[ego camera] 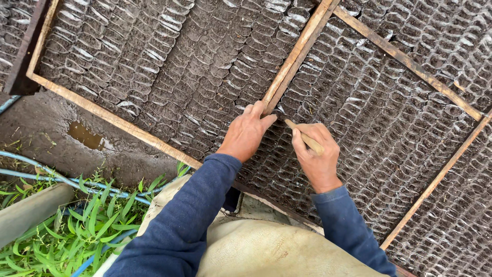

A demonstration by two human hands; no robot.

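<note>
Gripping a pale, seemingly wooden stick [306, 138], right hand [318, 156]

Rows of small soil-filled bags [169, 66] stand packed inside wooden frames [102, 114] that fill the far and right parts of the scene, with a wooden bar [300, 51] running from the far middle toward the near middle between the left bed and the right bed. The left hand [247, 132] rests on the bags at the near end of that bar, and the right hand [318, 156] lies just right of it, with a stick [305, 137] in it whose tip points at the bags between the two hands. Near and left of the frames lie wet ground with a puddle [87, 137], then hoses [56, 177] and grass [72, 236] in the near left corner.
</note>
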